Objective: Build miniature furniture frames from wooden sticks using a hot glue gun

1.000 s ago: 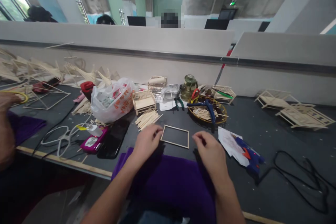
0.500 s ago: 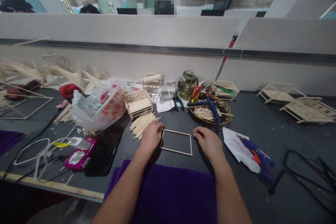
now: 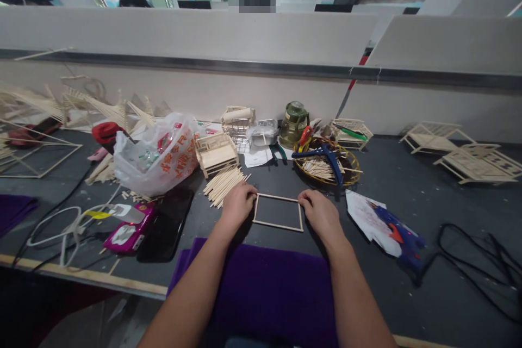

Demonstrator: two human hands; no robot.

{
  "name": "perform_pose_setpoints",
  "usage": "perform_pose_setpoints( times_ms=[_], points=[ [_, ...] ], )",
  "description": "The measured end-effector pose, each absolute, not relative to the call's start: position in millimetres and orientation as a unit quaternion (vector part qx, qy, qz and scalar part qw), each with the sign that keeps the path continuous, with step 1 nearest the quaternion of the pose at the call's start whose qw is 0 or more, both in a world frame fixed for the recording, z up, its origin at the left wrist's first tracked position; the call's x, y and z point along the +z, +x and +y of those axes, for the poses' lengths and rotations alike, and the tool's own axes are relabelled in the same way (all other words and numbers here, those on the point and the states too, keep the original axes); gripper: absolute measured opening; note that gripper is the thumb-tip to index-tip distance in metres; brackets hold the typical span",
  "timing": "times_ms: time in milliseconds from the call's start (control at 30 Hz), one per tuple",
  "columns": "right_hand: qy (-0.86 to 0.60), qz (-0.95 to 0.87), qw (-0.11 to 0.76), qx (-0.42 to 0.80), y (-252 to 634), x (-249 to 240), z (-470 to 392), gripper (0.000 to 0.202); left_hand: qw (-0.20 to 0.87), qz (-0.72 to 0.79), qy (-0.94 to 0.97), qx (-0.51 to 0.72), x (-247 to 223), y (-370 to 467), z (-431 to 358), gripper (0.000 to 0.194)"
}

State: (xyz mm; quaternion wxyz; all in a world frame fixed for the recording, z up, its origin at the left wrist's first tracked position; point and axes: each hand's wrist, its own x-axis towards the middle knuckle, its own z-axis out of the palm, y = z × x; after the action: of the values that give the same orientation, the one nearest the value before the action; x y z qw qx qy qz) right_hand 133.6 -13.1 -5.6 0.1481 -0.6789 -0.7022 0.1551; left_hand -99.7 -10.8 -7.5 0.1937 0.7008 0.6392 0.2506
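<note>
From my station I have the thin rectangular frame of pale wooden sticks (image 3: pixel 278 226) in the middle of the view, lying flat on the dark grey tabletop (image 3: pixel 460 310). My left hand (image 3: pixel 240 201) is at the frame's far left corner, fingers bent and thumb drawn in, the tips right at the wood. My right hand (image 3: pixel 322 211) mirrors it at the far right corner, thumb and forefinger brought together there. I cannot tell from this feed whether either set of fingertips is pinching the frame or merely resting against it.

On the near side of the frame, a folded deep-purple cloth (image 3: pixel 277 288) lies beneath my forearms. Just beyond the frame to the left I see a loose bundle of pale thin wooden sticks (image 3: pixel 225 185), and behind that a small bench-like model of pale wood (image 3: pixel 218 153). Beyond the frame to the right sits a round brown basket with a yellowish rim (image 3: pixel 350 174), holding short sticks and a dark blue tool (image 3: pixel 336 166). Farther right of the frame I have a creased white paper sheet (image 3: pixel 362 215); well to its left lies a flat black phone (image 3: pixel 165 228).
</note>
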Motion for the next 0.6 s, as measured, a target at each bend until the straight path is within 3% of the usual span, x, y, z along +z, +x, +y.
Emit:
perform_pose_setpoints(
  times_ms=[600],
  points=[
    [-0.673,-0.702,0.185,0.142,136.2,-17.0,-9.7,0.016,0.189,0.634,0.718,0.218,-1.9,-96.9,-15.5,0.013]
  ],
)
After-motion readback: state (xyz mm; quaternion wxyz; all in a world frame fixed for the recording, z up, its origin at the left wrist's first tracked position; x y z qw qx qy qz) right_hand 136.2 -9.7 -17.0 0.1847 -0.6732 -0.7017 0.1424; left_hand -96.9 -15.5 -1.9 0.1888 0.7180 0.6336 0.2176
